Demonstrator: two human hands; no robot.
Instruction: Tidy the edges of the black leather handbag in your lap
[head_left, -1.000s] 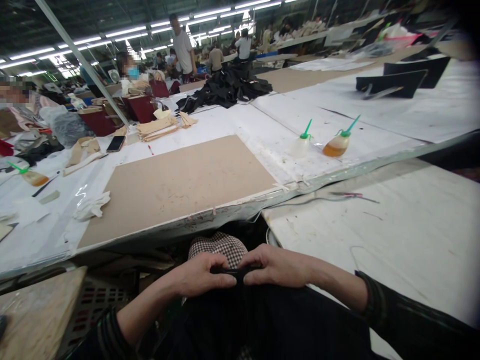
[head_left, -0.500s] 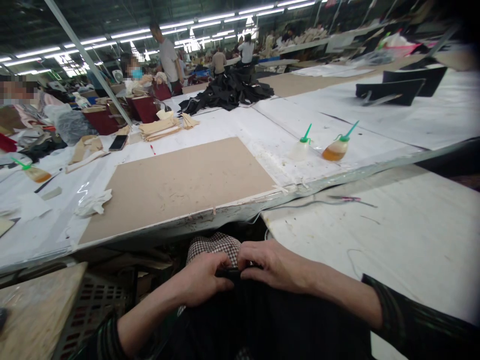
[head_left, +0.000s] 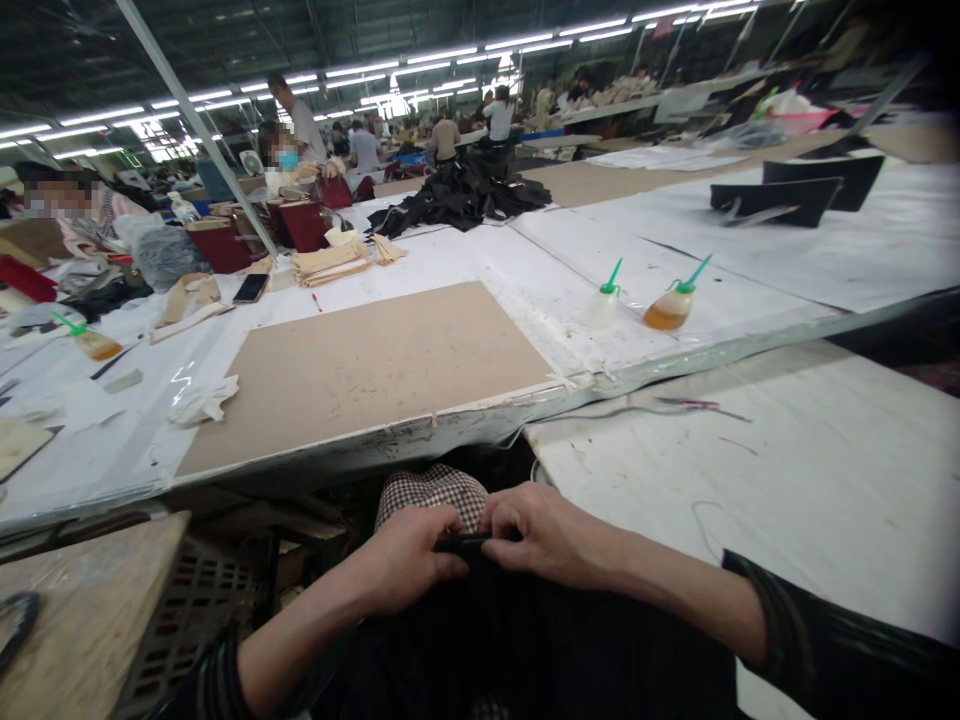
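Note:
At the table's near edge, both my hands are close together over my lap. My left hand (head_left: 411, 556) is closed, thumb and fingers pinching one end of a narrow black strip (head_left: 463, 543). The other end is between the curled fingers and thumb of my right hand (head_left: 541, 530). The strip lies in front of dark cloth (head_left: 540, 640) covering my lap, and I cannot tell whether the two are joined. Just beyond my fingers, brown-and-white checked fabric (head_left: 433, 495) shows. My fingers hide the strip's ends.
A tan board (head_left: 367, 370) lies on the white table, with glue bottles (head_left: 669, 305) to its right. Black pieces (head_left: 457, 190) are heaped farther back. A plastic crate (head_left: 196, 610) stands at lower left, a pale side table (head_left: 795, 480) at right. Several people work beyond.
The camera view has shifted slightly, so the table and background sit a little differently. Both hands stay almost in place, still pinching the black strip.

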